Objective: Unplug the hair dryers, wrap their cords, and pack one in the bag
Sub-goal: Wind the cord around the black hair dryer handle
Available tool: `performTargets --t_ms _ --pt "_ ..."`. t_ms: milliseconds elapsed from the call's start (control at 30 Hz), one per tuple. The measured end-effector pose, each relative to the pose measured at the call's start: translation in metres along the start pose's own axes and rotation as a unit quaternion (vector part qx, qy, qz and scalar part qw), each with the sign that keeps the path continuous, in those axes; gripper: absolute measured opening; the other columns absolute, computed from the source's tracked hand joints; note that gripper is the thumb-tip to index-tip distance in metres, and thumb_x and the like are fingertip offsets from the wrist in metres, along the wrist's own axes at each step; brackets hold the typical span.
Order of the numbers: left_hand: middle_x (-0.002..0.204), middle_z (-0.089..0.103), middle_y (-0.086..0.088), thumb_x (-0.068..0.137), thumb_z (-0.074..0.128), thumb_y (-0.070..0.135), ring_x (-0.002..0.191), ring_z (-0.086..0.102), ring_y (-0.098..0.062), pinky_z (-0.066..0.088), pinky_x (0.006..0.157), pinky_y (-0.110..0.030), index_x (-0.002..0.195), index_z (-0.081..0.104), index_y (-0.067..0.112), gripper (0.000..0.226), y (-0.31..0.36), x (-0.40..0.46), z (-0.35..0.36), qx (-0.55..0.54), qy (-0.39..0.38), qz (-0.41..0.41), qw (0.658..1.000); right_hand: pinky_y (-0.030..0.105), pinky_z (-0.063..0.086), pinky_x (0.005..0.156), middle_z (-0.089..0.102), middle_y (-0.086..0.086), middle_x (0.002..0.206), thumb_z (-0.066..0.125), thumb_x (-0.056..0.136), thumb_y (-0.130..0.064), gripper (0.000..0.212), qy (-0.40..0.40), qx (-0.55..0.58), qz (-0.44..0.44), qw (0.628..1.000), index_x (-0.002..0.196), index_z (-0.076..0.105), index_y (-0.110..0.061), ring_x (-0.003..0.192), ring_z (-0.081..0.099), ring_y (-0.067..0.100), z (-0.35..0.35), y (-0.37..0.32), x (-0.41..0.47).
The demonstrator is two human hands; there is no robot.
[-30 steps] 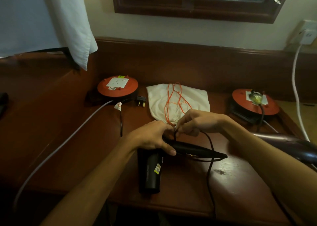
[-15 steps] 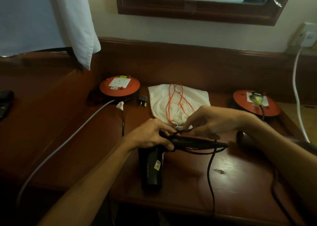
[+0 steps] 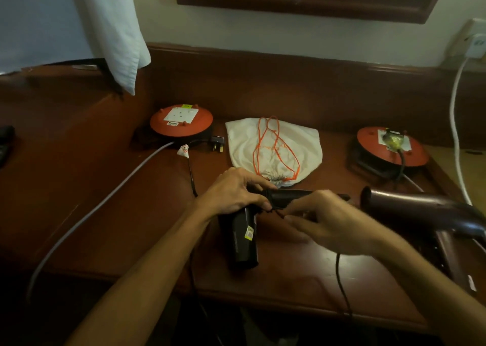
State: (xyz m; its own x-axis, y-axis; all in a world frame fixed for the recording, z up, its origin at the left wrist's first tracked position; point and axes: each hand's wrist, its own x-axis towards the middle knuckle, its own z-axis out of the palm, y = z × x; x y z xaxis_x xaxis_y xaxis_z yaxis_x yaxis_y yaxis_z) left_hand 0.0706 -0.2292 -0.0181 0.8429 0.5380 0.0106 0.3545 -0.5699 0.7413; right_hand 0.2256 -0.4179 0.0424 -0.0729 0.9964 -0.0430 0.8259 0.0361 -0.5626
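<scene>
A black hair dryer [image 3: 243, 243] lies on the wooden desk [image 3: 136, 214], its barrel toward me and its handle pointing right. My left hand [image 3: 234, 190] presses down where barrel and handle meet. My right hand [image 3: 326, 222] pinches the black cord [image 3: 340, 280] beside the handle; the cord drops over the desk's front edge. Its plug [image 3: 217, 143] lies unplugged near the left reel. A white drawstring bag [image 3: 273, 151] with orange strings lies flat behind my hands. A second, dark brown hair dryer [image 3: 426, 209] rests at the right, its cord plugged into the right reel.
Two orange extension reels stand at the back, the left reel [image 3: 181, 121] with a free socket and the right reel [image 3: 391, 148] with a plug in it. A grey cable [image 3: 86, 214] runs left across the desk. A white cable [image 3: 455, 125] hangs from a wall socket.
My right hand has come from behind the dryer's handle, near the bag's mouth, round to the near side of the handle with the cord. The view has shifted, showing the brown dryer fully.
</scene>
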Motion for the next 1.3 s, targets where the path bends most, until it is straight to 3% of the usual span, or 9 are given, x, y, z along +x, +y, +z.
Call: performTargets --t_ms 133,233,433,600,800,967,1067,1133,1300 --pt "0.113 0.074 0.013 0.071 0.089 0.039 0.112 0.065 -0.003 0.051 0.104 -0.041 0.118 0.074 0.044 0.049 0.001 0.002 -0.008 -0.015 -0.061 0.018 0.998 0.023 0.044 0.061 0.065 -0.014 0.078 0.063 0.097 -0.016 0.015 0.077 0.041 -0.005 0.996 0.096 0.077 -0.02 0.073 0.059 0.01 0.035 0.02 -0.007" --pt "0.115 0.074 0.012 0.083 0.081 0.047 0.113 0.065 -0.001 0.049 0.107 -0.039 0.119 0.075 0.039 0.037 0.007 0.002 -0.015 -0.031 -0.098 0.025 0.994 0.026 0.049 0.064 0.066 -0.014 0.084 0.062 0.097 -0.015 0.017 0.104 0.023 -0.011 0.994 0.103 0.077 -0.018 0.076 0.06 0.008 0.057 0.037 -0.009" --pt "0.098 0.078 0.014 0.069 0.085 0.06 0.1 0.071 -0.001 0.056 0.097 -0.045 0.1 0.081 0.039 0.038 0.002 0.002 0.002 -0.049 -0.004 0.036 0.998 0.038 0.059 0.072 0.074 -0.01 0.108 0.049 0.098 -0.036 0.031 0.189 -0.043 0.006 0.981 0.114 0.073 -0.026 0.093 0.069 0.012 0.089 0.056 -0.014" --pt "0.096 0.08 0.004 0.072 0.089 0.041 0.094 0.075 -0.01 0.059 0.091 -0.045 0.098 0.084 0.025 0.031 0.0 -0.005 0.001 -0.119 0.052 0.06 0.99 0.036 0.057 0.07 0.075 -0.014 0.093 0.052 0.099 -0.041 0.028 0.253 0.052 0.074 0.963 0.108 0.075 -0.028 0.08 0.068 0.006 0.108 0.05 -0.009" --pt "0.099 0.08 -0.005 0.077 0.084 0.02 0.097 0.076 -0.018 0.06 0.086 -0.032 0.107 0.08 0.013 0.032 -0.012 -0.012 -0.015 -0.2 0.023 0.044 0.979 0.027 0.04 0.051 0.064 0.017 0.059 0.058 0.091 -0.061 0.061 0.069 0.159 0.108 0.979 0.064 0.069 -0.007 0.049 0.053 0.028 0.056 0.063 0.012" --pt "0.1 0.08 0.001 0.079 0.084 0.014 0.099 0.075 -0.014 0.059 0.082 -0.025 0.108 0.08 0.018 0.029 -0.009 -0.016 -0.018 -0.196 -0.008 0.037 0.98 0.02 0.049 0.058 0.061 -0.008 0.065 0.063 0.099 -0.025 0.019 -0.023 0.127 0.078 0.989 0.086 0.066 -0.039 0.062 0.062 0.014 0.039 0.066 0.038" --pt "0.105 0.078 0.008 0.077 0.087 0.025 0.103 0.072 -0.005 0.058 0.089 -0.027 0.109 0.08 0.026 0.032 -0.004 -0.014 -0.017 -0.149 -0.031 0.029 0.988 0.024 0.051 0.074 0.06 -0.006 0.088 0.063 0.096 -0.01 0.012 -0.047 0.138 0.145 0.979 0.105 0.066 -0.019 0.083 0.061 0.017 0.029 0.088 0.072" --pt "0.108 0.077 0.01 0.076 0.088 0.031 0.105 0.069 -0.002 0.056 0.093 -0.03 0.109 0.079 0.031 0.035 0.0 -0.013 -0.015 -0.12 -0.042 0.023 0.992 0.027 0.05 0.071 0.065 0.001 0.082 0.067 0.093 -0.007 0.013 -0.081 0.134 0.158 0.975 0.09 0.072 -0.019 0.077 0.06 0.018 0.016 0.095 0.089" --pt "0.105 0.074 0.015 0.072 0.09 0.041 0.105 0.067 0.0 0.054 0.095 -0.039 0.107 0.076 0.036 0.038 -0.002 -0.013 -0.009 -0.078 -0.033 0.027 0.996 0.025 0.042 0.061 0.061 0.011 0.083 0.061 0.098 -0.035 0.04 -0.151 0.169 0.104 0.969 0.099 0.066 0.005 0.069 0.054 0.017 -0.02 0.081 0.084"
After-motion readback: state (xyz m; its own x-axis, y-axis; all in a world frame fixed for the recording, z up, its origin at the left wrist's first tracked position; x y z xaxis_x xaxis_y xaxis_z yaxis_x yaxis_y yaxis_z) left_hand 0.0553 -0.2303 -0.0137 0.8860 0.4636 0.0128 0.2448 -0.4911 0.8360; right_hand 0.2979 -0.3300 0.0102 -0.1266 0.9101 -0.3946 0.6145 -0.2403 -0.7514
